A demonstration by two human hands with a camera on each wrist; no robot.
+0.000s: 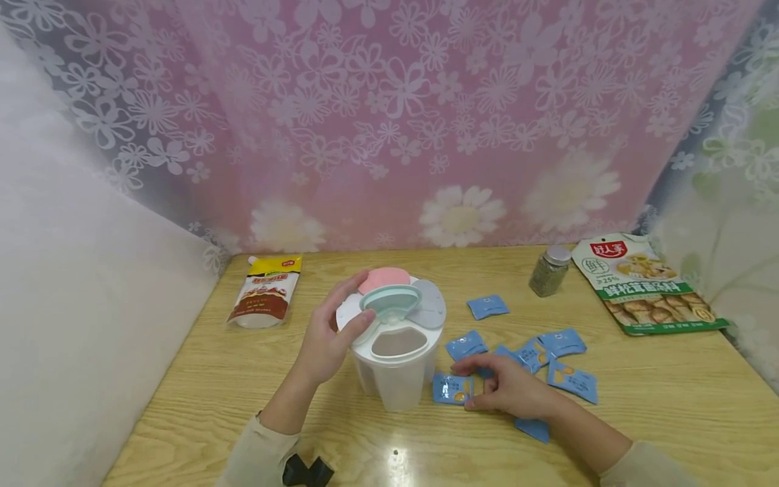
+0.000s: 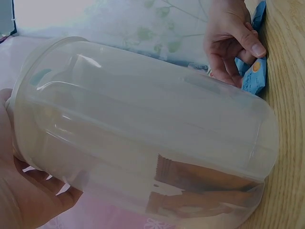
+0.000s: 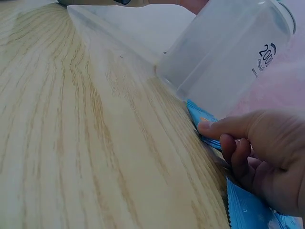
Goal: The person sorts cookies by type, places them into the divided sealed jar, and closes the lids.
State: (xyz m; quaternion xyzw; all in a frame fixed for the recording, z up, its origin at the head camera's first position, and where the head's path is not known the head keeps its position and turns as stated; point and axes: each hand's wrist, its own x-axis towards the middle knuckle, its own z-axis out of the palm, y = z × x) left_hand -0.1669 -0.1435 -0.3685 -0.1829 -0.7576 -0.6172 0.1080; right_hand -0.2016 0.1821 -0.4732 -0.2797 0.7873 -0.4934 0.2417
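A clear, divided storage canister (image 1: pixel 395 385) stands upright on the table, its white lid carrying pink, green and grey flaps. The green flap (image 1: pixel 389 297) is raised, with an uncovered opening in front of it. My left hand (image 1: pixel 328 338) grips the canister's upper left side, the thumb over the lid beside that flap. Through the wall, brown sachets (image 2: pixel 200 179) show in one compartment. Right of the canister, my right hand (image 1: pixel 511 387) pinches the edge of a blue sachet (image 1: pixel 452 389) lying near the canister's base. Several more blue sachets (image 1: pixel 562 342) lie around this hand.
At the back left lies a yellow, white and brown pouch (image 1: pixel 268 291). A glass jar (image 1: pixel 550 272) of dried bits stands at the back right, beside a large green and white food packet (image 1: pixel 648 284). Curtains (image 1: pixel 389 135) border the table's back and sides.
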